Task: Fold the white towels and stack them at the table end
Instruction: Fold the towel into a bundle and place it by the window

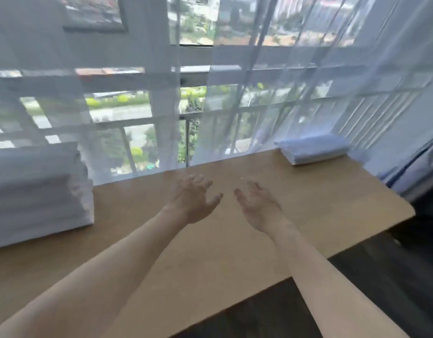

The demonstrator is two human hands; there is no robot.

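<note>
- A sheer white curtain [235, 98] hangs across the window behind the desk, and its lower hem reaches down to the desk's far edge.
- The light wooden desk [210, 252] runs from the left of the view to a rounded corner on the right.
- A tall stack of white towels [37, 193] sits on the left part of the desk, blurred, with its edges layered one above another.
- A small pile of folded towels [313, 152] lies at the right end of the desk, close to the curtain and well apart from the tall stack.
- The left hand [193, 198] is held over the middle of the desk with its back up, fingers spread and lightly bent, holding nothing.
- The right hand [259, 203] is just beside it, palm turned inward, fingers extended and relaxed, also holding nothing; whether either hand touches the desk cannot be told.
</note>
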